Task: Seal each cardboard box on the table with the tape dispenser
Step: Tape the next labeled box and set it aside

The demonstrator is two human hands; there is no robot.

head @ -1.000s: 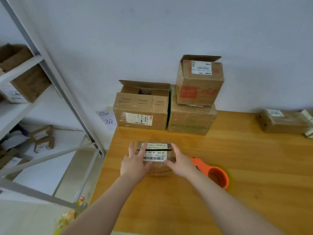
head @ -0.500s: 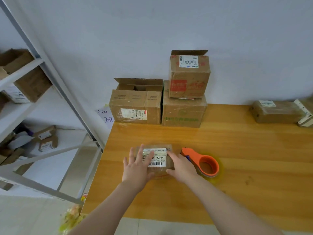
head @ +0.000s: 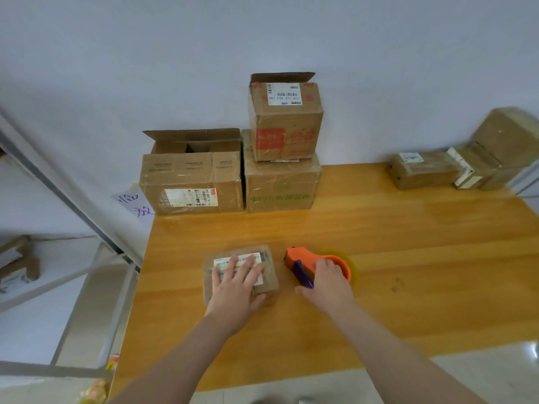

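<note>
The small cardboard box (head: 269, 287) is located on the table (head: 408, 258), near its left edge, and is pressed down by the left hand (head: 236, 287), fingers straight and spread. Just beside it, the tape dispenser (head: 302, 258) is gripped by the right hand (head: 328, 287), fingers curled over it.

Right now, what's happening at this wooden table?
A person is getting ready to tape a small flat cardboard box with a white label. The left hand lies flat on its top, fingers straight, holding it down on the wooden table. The right hand curls over the orange tape dispenser, which rests on the table just right of the box. An open-topped cardboard box stands against the wall.
</note>
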